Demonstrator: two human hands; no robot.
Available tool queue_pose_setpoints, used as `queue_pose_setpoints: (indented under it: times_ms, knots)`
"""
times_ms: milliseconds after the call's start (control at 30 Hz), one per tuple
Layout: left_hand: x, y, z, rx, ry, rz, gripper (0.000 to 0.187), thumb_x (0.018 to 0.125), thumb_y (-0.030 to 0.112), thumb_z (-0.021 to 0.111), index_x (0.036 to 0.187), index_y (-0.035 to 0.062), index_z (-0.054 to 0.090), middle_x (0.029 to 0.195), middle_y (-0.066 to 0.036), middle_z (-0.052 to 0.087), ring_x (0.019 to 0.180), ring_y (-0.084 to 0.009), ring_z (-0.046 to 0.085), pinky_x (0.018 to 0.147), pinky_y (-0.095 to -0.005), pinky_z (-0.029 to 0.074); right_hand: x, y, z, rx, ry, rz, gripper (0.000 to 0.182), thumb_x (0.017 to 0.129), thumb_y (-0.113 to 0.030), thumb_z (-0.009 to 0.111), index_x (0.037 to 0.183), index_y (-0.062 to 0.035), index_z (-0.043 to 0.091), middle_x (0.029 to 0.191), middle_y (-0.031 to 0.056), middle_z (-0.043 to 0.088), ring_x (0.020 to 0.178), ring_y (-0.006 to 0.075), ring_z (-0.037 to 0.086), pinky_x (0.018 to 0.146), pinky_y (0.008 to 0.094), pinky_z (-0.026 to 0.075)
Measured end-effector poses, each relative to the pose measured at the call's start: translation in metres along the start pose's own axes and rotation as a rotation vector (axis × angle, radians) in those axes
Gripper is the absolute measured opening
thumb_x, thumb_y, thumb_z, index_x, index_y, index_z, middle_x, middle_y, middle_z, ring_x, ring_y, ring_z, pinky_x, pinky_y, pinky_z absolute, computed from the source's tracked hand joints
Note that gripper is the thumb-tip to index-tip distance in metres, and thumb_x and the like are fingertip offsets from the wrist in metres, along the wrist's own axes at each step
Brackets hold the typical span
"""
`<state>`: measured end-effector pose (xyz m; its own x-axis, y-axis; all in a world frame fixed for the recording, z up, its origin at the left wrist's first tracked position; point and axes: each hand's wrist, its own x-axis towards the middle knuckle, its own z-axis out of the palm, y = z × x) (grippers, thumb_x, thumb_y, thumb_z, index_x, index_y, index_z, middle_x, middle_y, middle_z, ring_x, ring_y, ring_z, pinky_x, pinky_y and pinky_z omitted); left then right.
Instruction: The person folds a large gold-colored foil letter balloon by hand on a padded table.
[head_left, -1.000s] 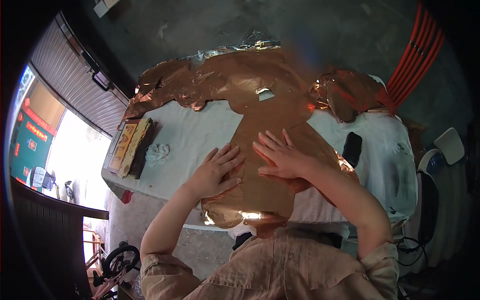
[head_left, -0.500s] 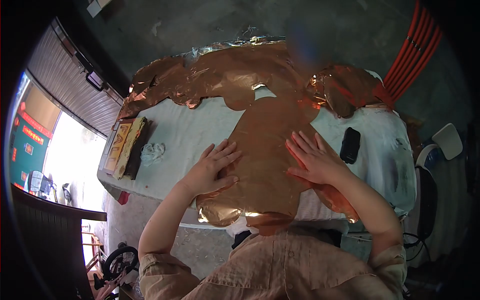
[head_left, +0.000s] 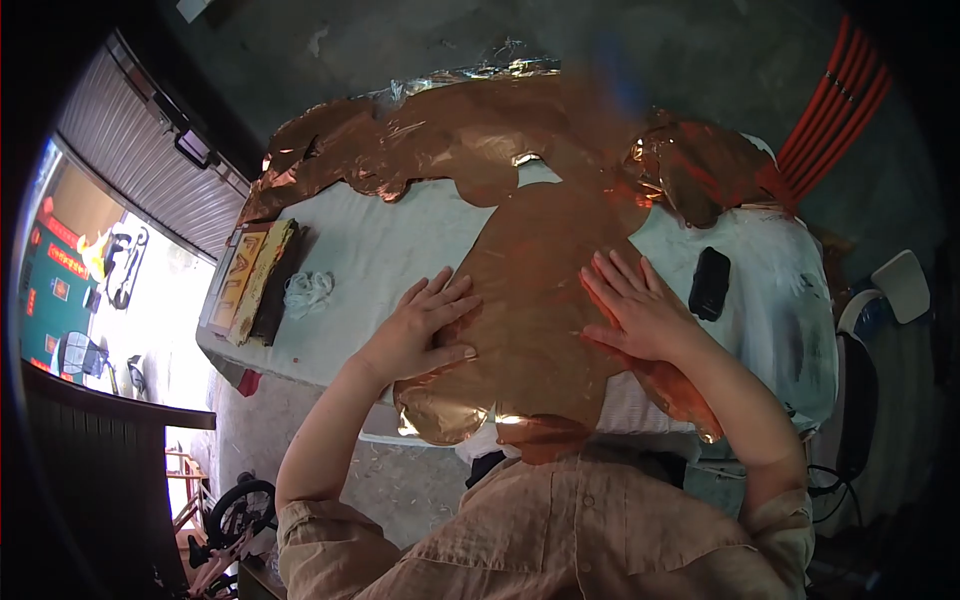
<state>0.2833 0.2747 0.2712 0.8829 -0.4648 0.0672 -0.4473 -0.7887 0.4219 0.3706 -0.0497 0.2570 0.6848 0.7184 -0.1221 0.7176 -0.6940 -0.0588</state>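
A flat copper-coloured foil sheet (head_left: 540, 300) with rounded lobes lies across the padded table and hangs over its near edge, close to my body. My left hand (head_left: 425, 325) rests palm down on the foil's left edge, fingers spread. On its right edge my right hand (head_left: 635, 310) lies flat, fingers also apart. Neither hand grips anything. More crumpled copper foil (head_left: 340, 145) stretches along the table's far side, and a bunched foil part (head_left: 710, 170) sits at the far right.
A whitish cloth (head_left: 370, 235) covers the table. On the left are a worn box (head_left: 250, 285) and a bundle of pale string (head_left: 309, 293). A black phone-like object (head_left: 710, 284) lies right of my right hand. Red pipes (head_left: 835, 110) stand beyond; a bright doorway (head_left: 160, 300) opens at left.
The camera view has shifted slightly. My hands stay flat in nearly the same places on the foil. A yellow shape and a dark vehicle-like shape now show in the doorway.
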Motion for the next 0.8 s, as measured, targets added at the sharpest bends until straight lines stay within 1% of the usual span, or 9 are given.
queue_pose_setpoints:
  times_ms: [67,133,233,333,567,667,733,767,800]
  knots:
    - [0.003,0.004,-0.009,0.03,0.006,0.008,0.059,0.079,0.027,0.068,0.132,0.0105,0.048,0.141,-0.015,0.038,0.135,-0.034,0.027,0.11,-0.0479,0.021,0.001,0.0,-0.001,0.002,-0.005,0.006,0.079,0.087,-0.059,0.042,0.146,-0.0116,0.018,0.152,0.0141,0.012,0.141,0.0286,0.011,0.113,0.0491,0.009]
    - [0.01,0.009,-0.016,-0.044,0.009,0.021,0.052,0.076,0.021,0.069,0.124,0.0073,0.054,0.132,-0.015,0.047,0.126,-0.0339,0.04,0.103,-0.0434,0.034,0.001,0.001,0.0,0.002,-0.011,0.012,0.08,0.087,-0.059,0.042,0.146,-0.0115,0.017,0.152,0.0142,0.012,0.141,0.0287,0.011,0.113,0.049,0.008]
    - [0.036,0.012,-0.012,-0.181,0.012,0.015,0.042,0.074,0.015,0.069,0.114,0.0046,0.058,0.122,-0.016,0.054,0.114,-0.0333,0.05,0.094,-0.0396,0.043,0.0,0.0,0.002,0.005,0.004,-0.005,0.08,0.087,-0.059,0.042,0.146,-0.0113,0.017,0.152,0.0142,0.011,0.141,0.0291,0.009,0.113,0.0491,0.008]
    - [0.068,0.008,0.013,-0.056,0.164,0.156,0.036,0.075,0.016,0.068,0.107,0.0031,0.059,0.117,-0.015,0.056,0.105,-0.0339,0.053,0.088,-0.0393,0.045,0.0,0.0,0.004,0.033,0.004,0.009,0.079,0.087,-0.059,0.043,0.146,-0.0103,0.018,0.152,0.0143,0.012,0.141,0.0296,0.009,0.112,0.0507,0.007]
    - [0.093,0.013,0.036,0.14,0.28,0.209,0.034,0.076,0.02,0.067,0.106,0.0052,0.06,0.11,-0.01,0.056,0.099,-0.03,0.052,0.087,-0.0383,0.044,0.0,0.002,0.012,0.058,0.066,0.007,0.079,0.088,-0.058,0.041,0.145,-0.009,0.019,0.151,0.0161,0.015,0.141,0.0303,0.011,0.112,0.0538,0.005]
    - [0.093,0.015,0.035,0.131,0.285,0.202,0.033,0.075,0.019,0.067,0.105,0.0064,0.06,0.109,-0.008,0.056,0.1,-0.0285,0.051,0.088,-0.0379,0.043,0.003,0.01,0.008,0.016,0.073,-0.016,0.078,0.087,-0.054,0.048,0.144,-0.0077,0.022,0.151,0.0161,0.016,0.139,0.0325,0.017,0.111,0.0533,0.011]
    - [0.093,0.017,0.035,0.152,0.285,0.184,0.033,0.075,0.018,0.068,0.104,0.0061,0.06,0.107,-0.008,0.056,0.098,-0.0289,0.051,0.087,-0.0379,0.043,0.018,0.032,-0.007,0.237,0.315,-0.012,0.072,0.084,-0.046,0.058,0.137,-0.0054,0.031,0.143,0.0155,0.032,0.129,0.0356,0.036,0.104,0.0527,0.028]
    - [0.092,0.017,0.036,0.149,0.286,0.189,0.033,0.075,0.018,0.068,0.104,0.0061,0.06,0.107,-0.008,0.056,0.098,-0.0289,0.051,0.087,-0.0379,0.043,0.025,0.042,-0.023,0.234,0.314,-0.007,0.072,0.084,-0.046,0.058,0.137,-0.0054,0.031,0.143,0.0155,0.032,0.129,0.0356,0.036,0.104,0.0527,0.028]
    - [0.093,0.017,0.036,0.15,0.282,0.179,0.033,0.075,0.018,0.068,0.104,0.0062,0.06,0.107,-0.008,0.056,0.098,-0.029,0.051,0.086,-0.0378,0.043,0.031,0.052,-0.045,0.19,0.277,0.172,0.066,0.082,-0.041,0.061,0.132,-0.0048,0.036,0.135,0.0154,0.039,0.119,0.0347,0.044,0.097,0.0514,0.034]
